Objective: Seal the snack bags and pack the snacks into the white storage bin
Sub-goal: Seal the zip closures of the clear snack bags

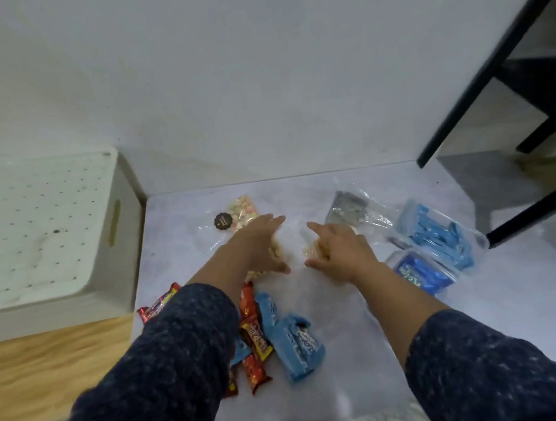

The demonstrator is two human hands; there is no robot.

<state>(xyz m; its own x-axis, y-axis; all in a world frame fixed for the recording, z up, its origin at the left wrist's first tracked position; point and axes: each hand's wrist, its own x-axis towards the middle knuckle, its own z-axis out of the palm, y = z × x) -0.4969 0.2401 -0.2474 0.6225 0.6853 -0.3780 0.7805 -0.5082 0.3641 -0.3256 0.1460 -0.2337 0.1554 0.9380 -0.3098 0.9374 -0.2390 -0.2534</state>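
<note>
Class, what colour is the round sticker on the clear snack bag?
The round sticker is black, seen in the head view.

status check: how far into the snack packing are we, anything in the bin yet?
Nothing looks packed: the white perforated storage bin sits at left, bottom up or lidded, with no snacks seen in it. In hand: left hand and right hand rest on a clear plastic bag of pale snacks, apparently pressing it shut. Left: the red and blue wrapped bars, blue packets in clear tubs and two other clear bags remain on the table.
</note>
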